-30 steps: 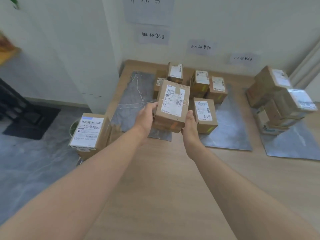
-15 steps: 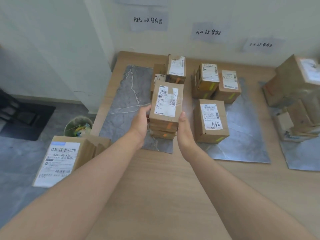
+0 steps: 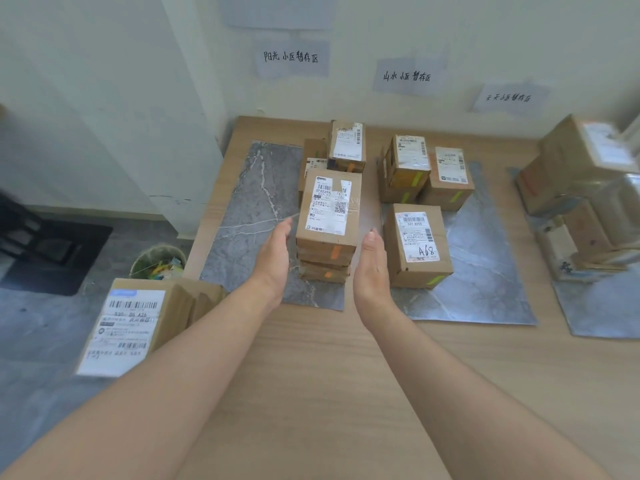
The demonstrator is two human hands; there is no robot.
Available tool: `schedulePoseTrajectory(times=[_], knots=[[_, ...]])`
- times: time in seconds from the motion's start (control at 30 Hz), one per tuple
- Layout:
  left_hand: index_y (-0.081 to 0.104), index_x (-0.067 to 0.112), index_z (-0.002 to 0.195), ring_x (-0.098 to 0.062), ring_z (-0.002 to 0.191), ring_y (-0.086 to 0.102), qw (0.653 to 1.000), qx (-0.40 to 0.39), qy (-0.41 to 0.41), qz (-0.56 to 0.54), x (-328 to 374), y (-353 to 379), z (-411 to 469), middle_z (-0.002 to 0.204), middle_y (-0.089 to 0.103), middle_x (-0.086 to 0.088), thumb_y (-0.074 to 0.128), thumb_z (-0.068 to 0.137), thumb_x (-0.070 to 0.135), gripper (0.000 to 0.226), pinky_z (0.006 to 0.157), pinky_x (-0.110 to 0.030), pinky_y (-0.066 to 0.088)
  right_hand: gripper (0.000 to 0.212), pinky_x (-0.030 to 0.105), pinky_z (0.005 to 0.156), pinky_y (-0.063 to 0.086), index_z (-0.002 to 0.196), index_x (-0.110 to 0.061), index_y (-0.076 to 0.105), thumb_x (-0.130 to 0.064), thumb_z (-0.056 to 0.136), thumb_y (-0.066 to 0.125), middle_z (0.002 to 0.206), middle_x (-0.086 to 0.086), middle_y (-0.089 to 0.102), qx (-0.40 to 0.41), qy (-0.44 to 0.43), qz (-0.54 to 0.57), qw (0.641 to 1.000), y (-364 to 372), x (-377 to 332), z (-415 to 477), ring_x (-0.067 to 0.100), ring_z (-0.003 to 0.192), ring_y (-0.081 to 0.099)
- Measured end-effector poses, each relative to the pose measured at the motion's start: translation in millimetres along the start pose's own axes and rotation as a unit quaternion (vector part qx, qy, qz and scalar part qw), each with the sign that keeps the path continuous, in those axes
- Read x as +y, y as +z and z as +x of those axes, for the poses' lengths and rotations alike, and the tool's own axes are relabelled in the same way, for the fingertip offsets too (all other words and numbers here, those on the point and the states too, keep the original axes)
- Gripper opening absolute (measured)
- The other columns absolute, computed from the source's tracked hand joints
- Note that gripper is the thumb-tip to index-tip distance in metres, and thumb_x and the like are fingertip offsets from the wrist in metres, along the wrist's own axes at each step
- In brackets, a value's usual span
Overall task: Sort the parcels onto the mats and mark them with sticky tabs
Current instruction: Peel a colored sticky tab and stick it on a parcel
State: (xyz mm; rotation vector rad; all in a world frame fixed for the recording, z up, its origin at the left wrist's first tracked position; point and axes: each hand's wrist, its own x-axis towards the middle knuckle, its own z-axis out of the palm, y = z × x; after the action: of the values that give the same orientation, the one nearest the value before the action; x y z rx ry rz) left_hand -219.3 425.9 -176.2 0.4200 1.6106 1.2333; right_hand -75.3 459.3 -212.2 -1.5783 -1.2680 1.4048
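A cardboard parcel (image 3: pixel 329 206) with a white shipping label and an orange tab on its front sits on top of a small stack at the right edge of the left grey mat (image 3: pixel 252 216). My left hand (image 3: pixel 275 254) is open just left of the stack, and my right hand (image 3: pixel 372 265) is open just right of it. Neither hand touches the parcel. Behind the stack stand more parcels (image 3: pixel 346 143) on the same mat. The middle mat (image 3: pixel 485 271) carries a parcel marked A68 (image 3: pixel 415 244) and two parcels (image 3: pixel 429 168) with green tabs.
A tall pile of parcels (image 3: pixel 585 188) stands on the right mat (image 3: pixel 602 306). A labelled parcel (image 3: pixel 135 327) lies at the table's left edge, above a waste bin (image 3: pixel 157 263) on the floor. Paper signs (image 3: pixel 291 57) hang on the wall. Bare wood table (image 3: pixel 329 393) lies in front of me.
I carried the parcel forward and set it on the stack on the left mat. Both hands have let go and now stand open a little apart from its sides.
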Motion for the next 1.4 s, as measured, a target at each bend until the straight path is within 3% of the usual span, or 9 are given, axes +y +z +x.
schedulePoseTrajectory(times=[0.1,0.27,0.43,0.6,0.73,0.87,1.0,1.17,1.4], knots=[[0.046,0.038,0.146,-0.016,0.145,0.033,1.0,0.0,0.007,-0.007,10.3,-4.4,-25.4,0.157,0.038,0.007,0.043,0.1,0.054,0.049,0.122,-0.044,0.026,0.067,0.037,0.127,0.015,0.161,-0.034,0.024,-0.067,0.103,0.021,0.165,-0.015,0.025,0.007,-0.007,0.018,1.0,-7.5,-14.1,-21.2,0.005,0.151,0.022],[0.04,0.036,0.151,-0.019,0.147,0.032,0.999,-0.019,0.036,-0.021,25.0,-15.0,-80.3,0.16,0.034,0.004,0.037,0.103,0.049,0.049,0.121,-0.043,0.027,0.065,0.035,0.125,0.018,0.159,-0.034,0.027,-0.066,0.103,0.023,0.162,-0.014,0.029,0.015,-0.035,0.04,0.998,-18.1,-36.4,-70.0,0.006,0.15,0.024],[0.036,0.031,0.154,-0.022,0.149,0.029,0.996,-0.046,0.069,-0.02,27.1,-32.6,-138.4,0.162,0.03,0.001,0.037,0.103,0.048,0.053,0.122,-0.044,0.025,0.029,0.025,0.105,0.026,0.129,-0.042,0.045,-0.05,0.11,0.025,0.111,-0.029,0.043,0.023,-0.083,0.049,0.995,-30.7,-55.6,-130.4,0.002,0.118,0.037],[0.037,0.029,0.153,-0.022,0.148,0.029,0.994,-0.071,0.088,-0.012,20.4,-46.7,-189.2,0.162,0.031,-0.001,0.038,0.102,0.047,0.055,0.121,-0.045,0.026,0.036,0.042,0.12,0.032,0.129,-0.05,0.049,-0.061,0.103,0.027,0.128,-0.023,0.048,0.007,-0.09,0.058,0.994,-38.6,-60.9,-188.9,0.007,0.133,0.041],[0.039,0.03,0.153,-0.021,0.148,0.03,0.992,-0.086,0.091,-0.018,16.4,-56.3,-224.8,0.162,0.033,0.001,0.042,0.101,0.048,0.055,0.121,-0.044,0.027,0.027,0.028,0.101,0.038,0.102,-0.045,0.051,-0.047,0.111,0.026,0.106,-0.031,0.049,0.01,-0.1,0.09,0.991,-47.3,-65.3,-227.1,-0.009,0.103,0.051],[0.04,0.029,0.152,-0.023,0.147,0.032,0.99,-0.088,0.107,-0.01,11.0,-70.5,-256.0,0.16,0.034,-0.002,0.042,0.102,0.047,0.053,0.121,-0.045,0.028,0.032,0.038,0.112,0.041,0.124,-0.038,0.052,-0.05,0.11,0.026,0.116,-0.022,0.055,0.012,-0.103,0.074,0.992,-43.0,-58.7,-257.1,0.007,0.121,0.053],[0.041,0.03,0.151,-0.025,0.146,0.033,0.991,-0.081,0.108,-0.003,-0.1,-86.3,-281.0,0.159,0.035,-0.002,0.038,0.103,0.047,0.051,0.121,-0.048,0.028,0.033,0.037,0.112,0.042,0.123,-0.034,0.054,-0.047,0.111,0.026,0.111,-0.024,0.058,-0.003,-0.114,0.082,0.99,-36.9,-48.8,-279.0,0.008,0.118,0.055],[0.052,0.032,0.143,-0.023,0.143,0.038,0.993,-0.042,0.104,-0.037,-17.1,-107.3,-302.0,0.154,0.043,-0.001,0.043,0.102,0.044,0.044,0.114,-0.039,0.034,0.054,0.044,0.123,0.031,0.149,-0.02,0.048,-0.05,0.109,0.028,0.152,0.0,0.049,-0.039,-0.106,0.075,0.991,-30.6,-34.6,-302.8,0.015,0.143,0.042],[0.054,0.027,0.142,-0.02,0.142,0.041,0.992,-0.017,0.114,-0.055,-20.4,-141.8,-328.1,0.153,0.045,-0.001,0.042,0.101,0.04,0.044,0.12,-0.045,0.03,0.044,0.043,0.118,0.037,0.132,-0.028,0.06,-0.048,0.11,0.028,0.13,-0.009,0.06,-0.056,-0.119,0.059,0.99,-19.4,-43.7,-329.5,0.014,0.13,0.052]])
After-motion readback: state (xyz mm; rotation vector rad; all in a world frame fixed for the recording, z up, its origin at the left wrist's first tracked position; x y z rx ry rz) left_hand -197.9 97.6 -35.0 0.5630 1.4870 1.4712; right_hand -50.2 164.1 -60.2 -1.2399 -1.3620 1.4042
